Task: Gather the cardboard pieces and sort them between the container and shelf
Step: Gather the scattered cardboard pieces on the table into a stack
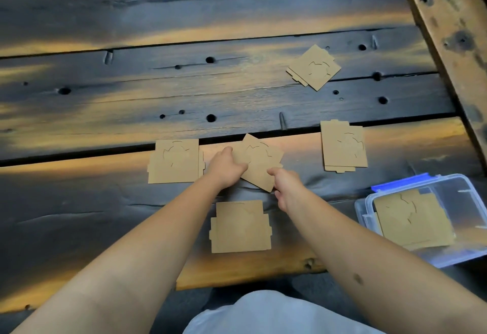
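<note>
The tilted middle cardboard piece (259, 162) is pinched by the left hand (228, 167) and right hand (286, 183); lifting toward the container (471, 202) is judged next.

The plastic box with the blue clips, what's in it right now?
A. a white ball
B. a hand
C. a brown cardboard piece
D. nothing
C: a flat brown cardboard piece lies inside the clear plastic box, and both hands are away at the middle pile.

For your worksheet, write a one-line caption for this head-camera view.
Both hands grip a cardboard piece on the wooden table, beside a clear container.
</note>
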